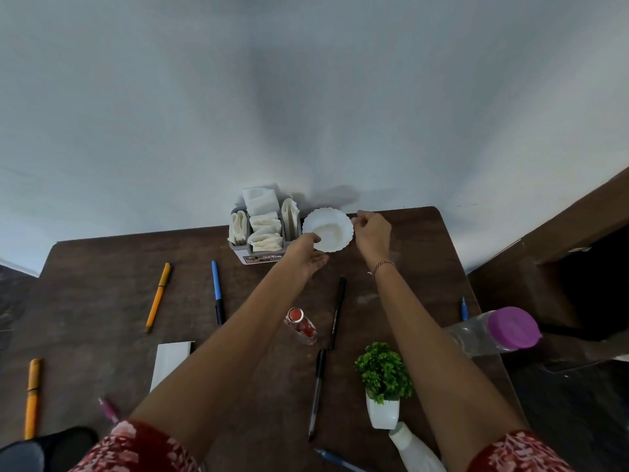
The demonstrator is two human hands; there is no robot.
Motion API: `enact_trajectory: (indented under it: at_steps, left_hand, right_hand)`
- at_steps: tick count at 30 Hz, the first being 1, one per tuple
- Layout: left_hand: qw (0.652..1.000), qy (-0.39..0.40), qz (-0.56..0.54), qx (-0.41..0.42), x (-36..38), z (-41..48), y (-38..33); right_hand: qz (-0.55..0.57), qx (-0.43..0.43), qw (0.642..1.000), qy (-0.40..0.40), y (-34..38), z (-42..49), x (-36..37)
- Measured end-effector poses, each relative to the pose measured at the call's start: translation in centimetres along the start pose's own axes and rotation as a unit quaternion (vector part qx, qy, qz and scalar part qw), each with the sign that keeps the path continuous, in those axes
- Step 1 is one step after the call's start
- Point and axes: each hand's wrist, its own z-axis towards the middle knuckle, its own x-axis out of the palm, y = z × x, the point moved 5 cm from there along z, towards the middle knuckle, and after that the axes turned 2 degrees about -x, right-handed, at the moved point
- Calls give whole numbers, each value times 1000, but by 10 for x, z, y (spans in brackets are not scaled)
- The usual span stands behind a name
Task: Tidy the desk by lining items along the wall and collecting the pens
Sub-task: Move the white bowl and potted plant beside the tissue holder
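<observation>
Both hands reach to the far edge of the table (pixel 102 301), where a white bowl (pixel 332 229) with a scalloped rim sits close to the wall (pixel 306 97), just right of a grey napkin holder (pixel 262 233) stuffed with folded white napkins. The left hand (pixel 308 255) grips the bowl's near left rim, thumb over the edge and fingers under it. The right hand (pixel 372 233) pinches the far right rim with curled fingertips, and a beaded bracelet (pixel 383 267) circles its wrist. Whether the bowl rests on the table or is slightly lifted cannot be told. Pens lie scattered over the dark wood, well apart: a yellow pen (pixel 159 296) and a blue pen (pixel 217 291) left of the arms, an orange pen (pixel 33 396) near the left edge, a pink pen (pixel 109 410) partly hidden by the left sleeve (pixel 136 447), a long black pen (pixel 337 313) between the forearms with a clear-barrelled pen (pixel 316 393) below it, a dark blue pen (pixel 340 461) at the near edge, and the tip of another pen (pixel 464 308) beside the right edge. A small glass jar (pixel 302 325) with red contents lies tilted beside the long black pen. A green plant (pixel 383 373) in a white pot stands upright nearer the person, a white bottle (pixel 415 451) just below it. A clear bottle with a purple lid (pixel 493 332) lies on its side at the right edge, and a white folded paper (pixel 170 362) lies by the left forearm.
</observation>
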Motion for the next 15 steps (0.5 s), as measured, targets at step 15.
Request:
enact_trajectory:
  at_steps: [15]
  left_hand:
    - [993,60,44,88,5,-103,22]
  right_hand:
    - [14,-108,993,-45,31,-121,-68]
